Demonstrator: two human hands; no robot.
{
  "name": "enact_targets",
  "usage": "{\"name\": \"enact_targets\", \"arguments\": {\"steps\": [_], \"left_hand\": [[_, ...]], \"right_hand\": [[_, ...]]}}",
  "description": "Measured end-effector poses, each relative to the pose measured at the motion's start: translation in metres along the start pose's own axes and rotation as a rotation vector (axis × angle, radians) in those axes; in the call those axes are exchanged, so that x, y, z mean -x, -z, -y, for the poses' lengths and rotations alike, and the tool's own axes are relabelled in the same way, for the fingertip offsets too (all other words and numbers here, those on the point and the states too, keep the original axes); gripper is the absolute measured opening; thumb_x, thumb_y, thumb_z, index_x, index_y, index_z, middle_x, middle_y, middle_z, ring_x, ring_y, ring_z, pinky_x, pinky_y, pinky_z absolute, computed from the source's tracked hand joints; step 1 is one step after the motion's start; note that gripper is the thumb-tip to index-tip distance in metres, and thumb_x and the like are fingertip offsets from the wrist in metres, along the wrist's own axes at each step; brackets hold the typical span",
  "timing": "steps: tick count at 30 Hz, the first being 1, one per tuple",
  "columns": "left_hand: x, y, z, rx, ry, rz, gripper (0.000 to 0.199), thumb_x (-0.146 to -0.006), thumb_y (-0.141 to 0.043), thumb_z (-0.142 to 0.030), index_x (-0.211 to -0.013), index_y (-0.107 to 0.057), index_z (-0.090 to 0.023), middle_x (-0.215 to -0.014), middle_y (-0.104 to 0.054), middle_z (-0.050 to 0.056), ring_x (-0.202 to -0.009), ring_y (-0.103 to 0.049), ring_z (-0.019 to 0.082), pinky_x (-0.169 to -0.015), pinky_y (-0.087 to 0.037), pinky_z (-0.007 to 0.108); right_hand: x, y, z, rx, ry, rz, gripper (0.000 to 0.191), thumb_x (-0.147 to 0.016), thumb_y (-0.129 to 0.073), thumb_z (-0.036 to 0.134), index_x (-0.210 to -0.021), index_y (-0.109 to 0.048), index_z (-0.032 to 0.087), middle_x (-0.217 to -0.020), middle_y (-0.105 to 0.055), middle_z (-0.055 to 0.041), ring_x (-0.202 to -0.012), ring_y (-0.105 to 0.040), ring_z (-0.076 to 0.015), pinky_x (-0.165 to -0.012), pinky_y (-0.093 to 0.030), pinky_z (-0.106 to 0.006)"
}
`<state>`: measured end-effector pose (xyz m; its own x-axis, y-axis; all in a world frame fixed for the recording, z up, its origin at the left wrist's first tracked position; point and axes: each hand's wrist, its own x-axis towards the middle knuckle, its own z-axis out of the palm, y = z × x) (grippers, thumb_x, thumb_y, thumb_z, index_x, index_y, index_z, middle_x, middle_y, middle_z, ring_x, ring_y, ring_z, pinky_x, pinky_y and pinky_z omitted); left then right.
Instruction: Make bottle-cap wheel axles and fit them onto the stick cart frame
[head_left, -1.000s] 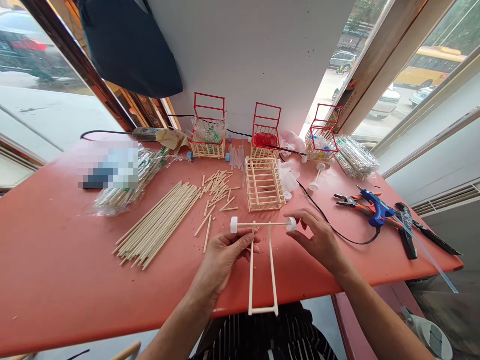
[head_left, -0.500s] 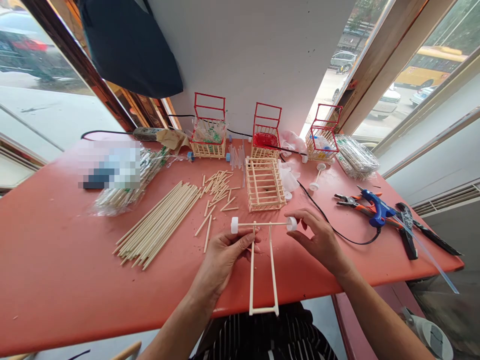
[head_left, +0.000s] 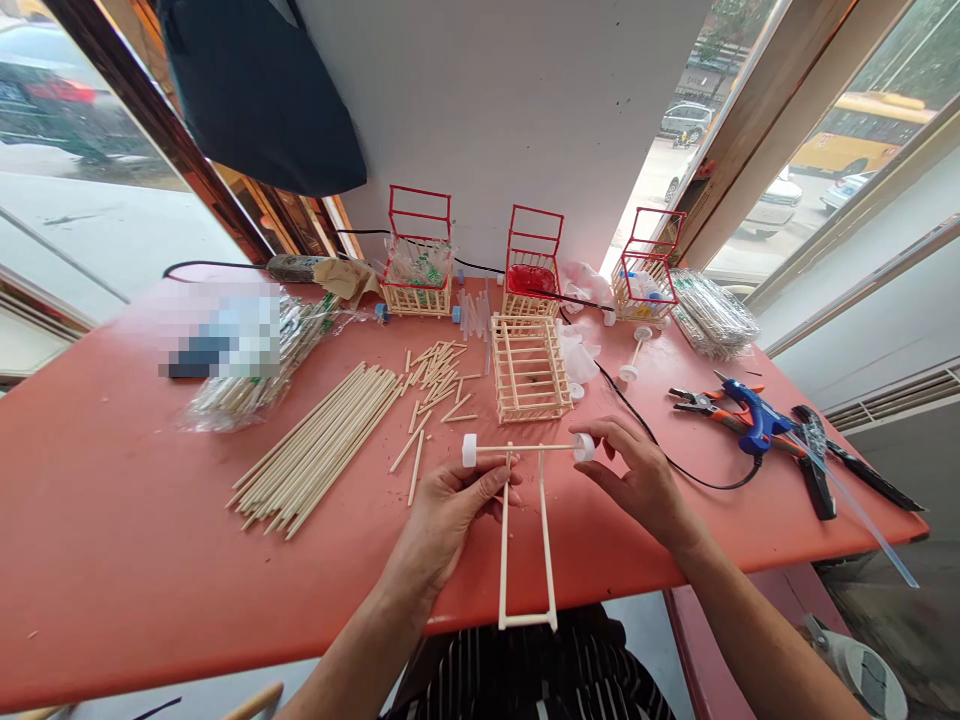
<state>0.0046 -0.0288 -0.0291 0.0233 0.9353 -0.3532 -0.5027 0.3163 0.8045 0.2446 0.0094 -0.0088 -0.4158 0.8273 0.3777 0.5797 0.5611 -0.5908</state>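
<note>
My left hand (head_left: 450,510) is closed, thumb and fingers pinching one long side of a narrow U-shaped frame of wooden sticks (head_left: 548,540). Across the frame's far end lies a stick axle (head_left: 556,448) with a white bottle cap on each end. The left cap (head_left: 469,450) stands clear of my fingers. My right hand (head_left: 637,480) closes thumb and fingertips around the right cap (head_left: 583,447). The frame's near end, with its short crosspiece (head_left: 528,621), hangs over the table's front edge.
A stick-built box (head_left: 531,370) stands just beyond my hands. Long sticks (head_left: 315,450) and short cut pieces (head_left: 435,375) lie to the left. On the right are a blue glue gun (head_left: 761,415) with its cord and pliers (head_left: 694,402). Red-topped stick baskets (head_left: 416,296) line the wall.
</note>
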Motion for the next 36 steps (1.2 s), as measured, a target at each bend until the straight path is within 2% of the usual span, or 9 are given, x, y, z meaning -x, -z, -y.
{"name": "enact_targets", "arguments": {"steps": [16, 26, 36], "left_hand": [[-0.0009, -0.0002, 0.0005, 0.017, 0.002, 0.007, 0.038, -0.054, -0.099, -0.039, -0.078, -0.083, -0.015, -0.072, -0.079, 0.005, -0.056, -0.07, 0.012, -0.052, -0.052, 0.018], [-0.0006, -0.0007, -0.0004, 0.037, 0.02, 0.005, 0.038, -0.053, -0.1, -0.038, -0.077, -0.083, -0.014, -0.071, -0.079, 0.005, -0.055, -0.07, 0.011, -0.051, -0.052, 0.017], [-0.0009, -0.0016, -0.0011, 0.029, 0.012, 0.0, 0.039, -0.053, -0.099, -0.039, -0.078, -0.083, -0.013, -0.072, -0.079, 0.006, -0.055, -0.068, 0.012, -0.051, -0.054, 0.019]], "right_hand": [[-0.0006, -0.0029, -0.005, 0.016, 0.04, -0.018, 0.031, -0.098, -0.068, 0.03, -0.128, -0.06, 0.026, -0.1, -0.064, -0.0032, -0.082, -0.058, -0.0181, -0.07, -0.049, -0.028], [0.001, -0.0033, -0.0073, 0.001, 0.041, -0.03, 0.034, -0.098, -0.068, 0.035, -0.13, -0.058, 0.027, -0.099, -0.064, -0.0029, -0.08, -0.057, -0.018, -0.072, -0.049, -0.029], [0.0012, -0.0021, -0.0067, -0.007, 0.006, -0.006, 0.03, -0.097, -0.069, 0.03, -0.126, -0.061, 0.028, -0.099, -0.063, -0.0032, -0.081, -0.056, -0.0178, -0.063, -0.048, -0.026]]}}
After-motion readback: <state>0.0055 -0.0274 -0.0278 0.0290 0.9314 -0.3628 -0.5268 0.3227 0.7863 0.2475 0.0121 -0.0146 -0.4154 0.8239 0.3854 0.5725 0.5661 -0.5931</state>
